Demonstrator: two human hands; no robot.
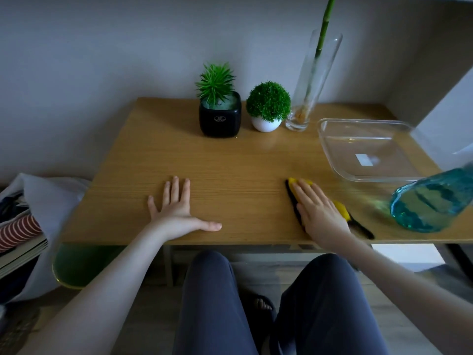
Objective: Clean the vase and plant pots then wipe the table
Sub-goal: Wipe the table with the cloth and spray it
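Wiping the table [230, 160] appears to be the step in hand. The right hand [320, 213] lies flat, fingers extended and together, pressing a yellow and black cloth [341, 208] against the wood near the front edge; it grips nothing, only bears down on the cloth. The left hand [176, 203] rests palm down with fingers spread, empty, to the left of centre, seemingly bracing the body. At the back of the table stand the black square pot [220, 119] with a spiky plant, the round white pot [265, 124] with a ball-shaped plant just beside it, and the tall glass vase [307, 98] holding a green stem, next to the white pot. Whether these are already clean cannot be told. A clear glass dish [330, 149] sits at the right, and a blue bottle [430, 201] is at the near right corner, blurred. By judgement, the next move calls for sliding the cloth across the bare middle, with steady downward pressure, stopping short of the pots and vase.
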